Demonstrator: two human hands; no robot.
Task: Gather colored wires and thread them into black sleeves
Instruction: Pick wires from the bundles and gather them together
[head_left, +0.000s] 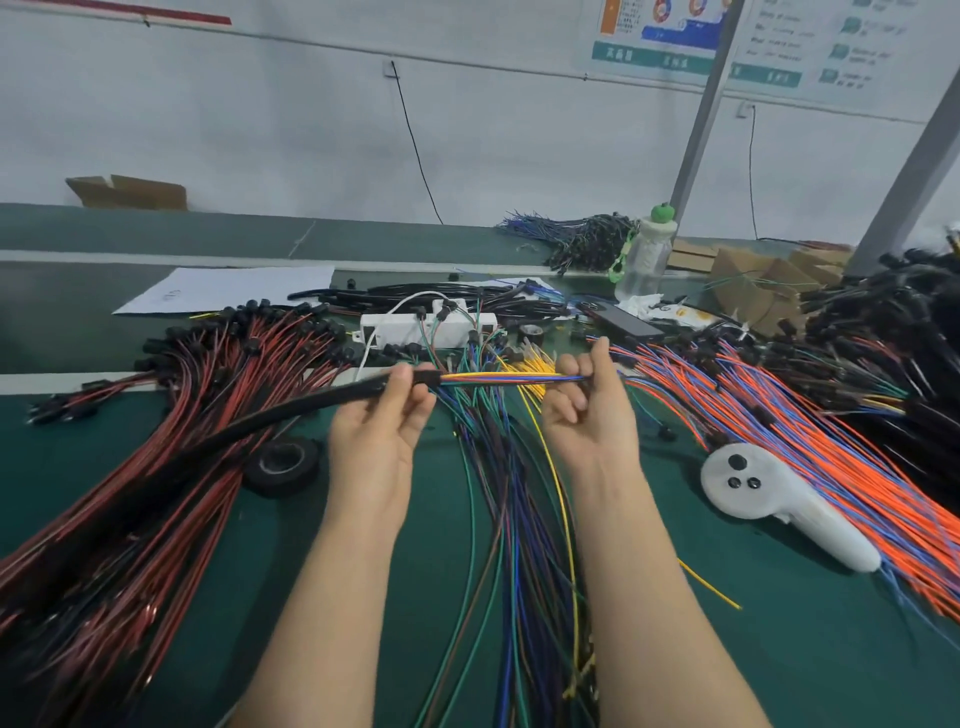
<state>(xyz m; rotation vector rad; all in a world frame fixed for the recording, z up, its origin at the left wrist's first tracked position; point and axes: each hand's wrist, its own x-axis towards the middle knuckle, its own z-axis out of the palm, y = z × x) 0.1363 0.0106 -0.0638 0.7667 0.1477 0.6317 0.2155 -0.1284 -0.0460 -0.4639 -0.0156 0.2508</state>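
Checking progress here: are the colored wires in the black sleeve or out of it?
Partly in. The colored wires enter the black sleeve at the left hand; a bare stretch runs to the right hand.

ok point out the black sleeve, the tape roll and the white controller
sleeve (311, 406): head view, mid-length of the black tube
tape roll (283, 482): head view, its near outer wall
controller (779, 506): head view, where the round head meets the handle
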